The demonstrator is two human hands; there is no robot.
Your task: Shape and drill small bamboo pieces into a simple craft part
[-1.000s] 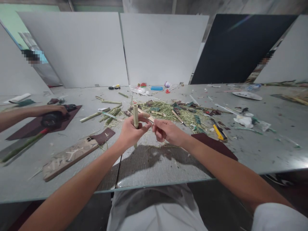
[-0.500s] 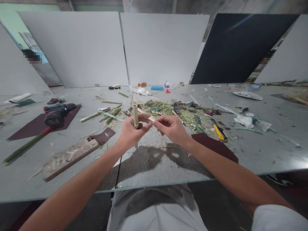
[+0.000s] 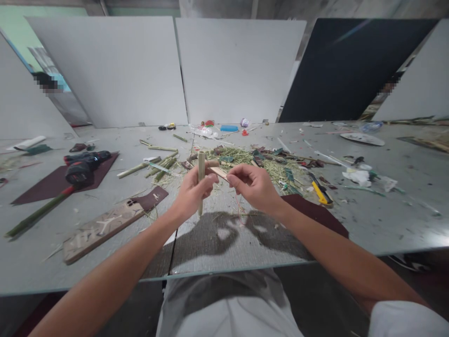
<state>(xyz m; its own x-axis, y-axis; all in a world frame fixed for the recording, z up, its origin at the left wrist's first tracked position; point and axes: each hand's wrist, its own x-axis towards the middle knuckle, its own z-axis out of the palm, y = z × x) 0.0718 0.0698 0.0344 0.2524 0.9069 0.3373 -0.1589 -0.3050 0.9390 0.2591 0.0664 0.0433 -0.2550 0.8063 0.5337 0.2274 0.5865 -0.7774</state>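
My table (image 3: 386,229), listed: one phone (image 3: 101,229), patterned case, left, near edge. One blue block (image 3: 229,128), well back from that edge; just right, one purple-and-white tub (image 3: 244,122). One oval plate (image 3: 362,139), farther right. Behind: white panel (image 3: 242,70); black panel (image 3: 351,70), tilted.

At the far end, I hold 2 bare forearms (image 3: 122,260) angled inward; my left hand (image 3: 196,191) is curled in a grip, my right hand (image 3: 253,186) pinched, near but apart.

On counter (image 3: 379,224), shavings (image 3: 275,173) being flanked by sticks (image 3: 166,167) left, cutter (image 3: 320,193) right; tube (image 3: 201,164) being held before them; drill (image 3: 79,172) being borne by mat (image 3: 44,188), left.
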